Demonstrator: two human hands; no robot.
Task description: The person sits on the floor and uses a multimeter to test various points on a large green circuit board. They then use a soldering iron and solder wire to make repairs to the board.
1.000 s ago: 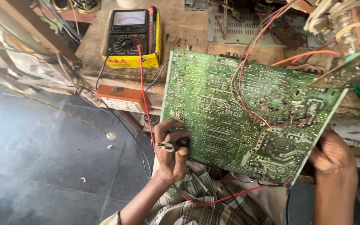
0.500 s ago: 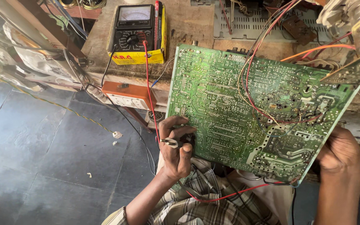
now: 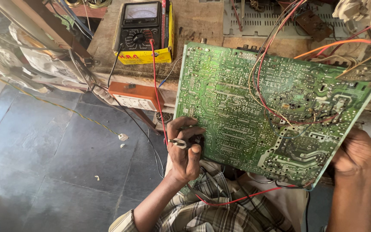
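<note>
The large green printed circuit board (image 3: 263, 111) was held solder side up, tilted over the person's lap, its long axis running from the near left up to the far right. The left hand (image 3: 186, 150) sat at the board's near left edge, fingers curled shut around a thin metal-tipped probe (image 3: 177, 142), with the thumb lying on the board face just beside it; the probe tip pointed left, away from the solder tracks, which lay directly to the hand's right. The right hand (image 3: 355, 152) gripped the board's near right corner from underneath, fingers wrapped closed on the edge, wrist bent upward. A red test lead (image 3: 155, 86) ran from the probe hand up to the black analogue multimeter in its yellow case (image 3: 143, 30) on the wooden worktop (image 3: 194, 21), well beyond the board. The left hand was nearer the meter.
</note>
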